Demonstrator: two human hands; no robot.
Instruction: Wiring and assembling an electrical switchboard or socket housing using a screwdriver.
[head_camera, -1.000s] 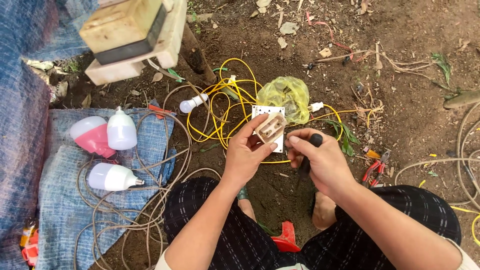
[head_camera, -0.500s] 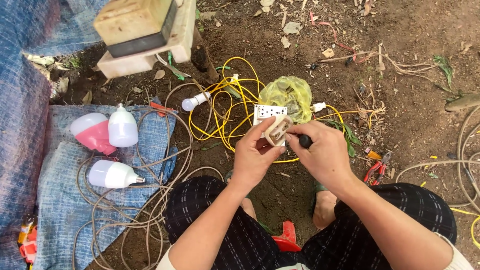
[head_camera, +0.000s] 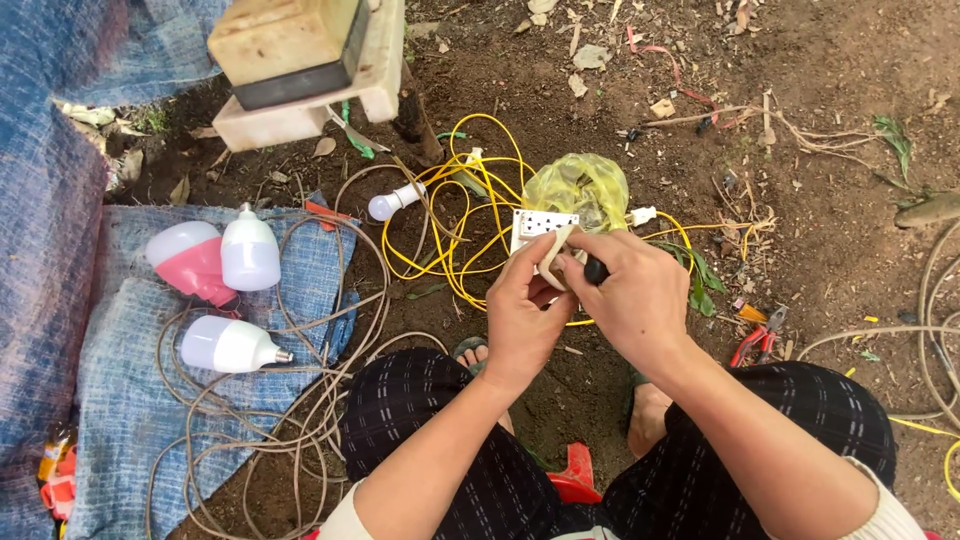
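Observation:
My left hand (head_camera: 525, 310) grips a small beige electrical fitting (head_camera: 556, 251) in front of my knees. My right hand (head_camera: 635, 290) is closed around a black-handled tool (head_camera: 594, 268), its tip against that fitting; the tip itself is hidden by my fingers. Just beyond my fingers a white socket plate (head_camera: 537, 226) lies on the dirt. Behind it sits a crumpled yellow plastic bag (head_camera: 580, 190) amid coiled yellow wire (head_camera: 450, 230). Both hands meet over the fitting.
A blue cloth (head_camera: 130, 400) at left carries big white lamp bulbs (head_camera: 248, 255) (head_camera: 228, 345), a pink-and-white one (head_camera: 190, 262), and looped grey cable (head_camera: 300, 400). A small bulb (head_camera: 392, 202) lies on the dirt. Red-handled pliers (head_camera: 752, 340) lie right. A wooden block (head_camera: 300, 60) stands at top.
My hands have drawn closer together over the fitting, and the right hand's tool now sits against it. The view shifted slightly; nothing on the ground moved.

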